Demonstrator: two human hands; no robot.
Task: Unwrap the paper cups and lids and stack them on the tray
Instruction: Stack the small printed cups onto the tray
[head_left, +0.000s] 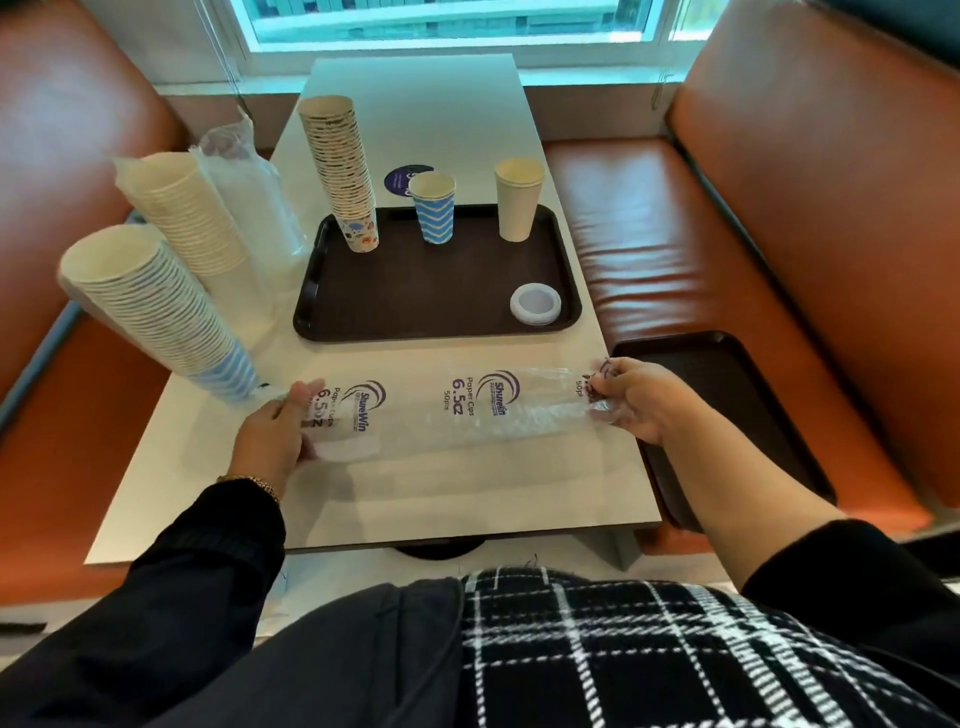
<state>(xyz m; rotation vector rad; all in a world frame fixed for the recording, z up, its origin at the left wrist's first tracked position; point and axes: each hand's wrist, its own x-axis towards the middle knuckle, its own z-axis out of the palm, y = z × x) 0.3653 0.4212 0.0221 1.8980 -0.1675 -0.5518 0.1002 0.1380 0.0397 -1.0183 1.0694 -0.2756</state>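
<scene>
three cup stacks (340, 171) and lids (535, 304) on tray (415, 291)

blue-striped cup stack (156, 317): base hidden in wrapper | second tray (727, 415): partly under table (467, 493)

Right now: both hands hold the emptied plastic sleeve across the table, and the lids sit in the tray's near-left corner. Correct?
Not quite. The head view shows the lids in the tray's near-right corner. The rest holds: left hand and right hand hold the emptied plastic sleeve across the table.
</scene>
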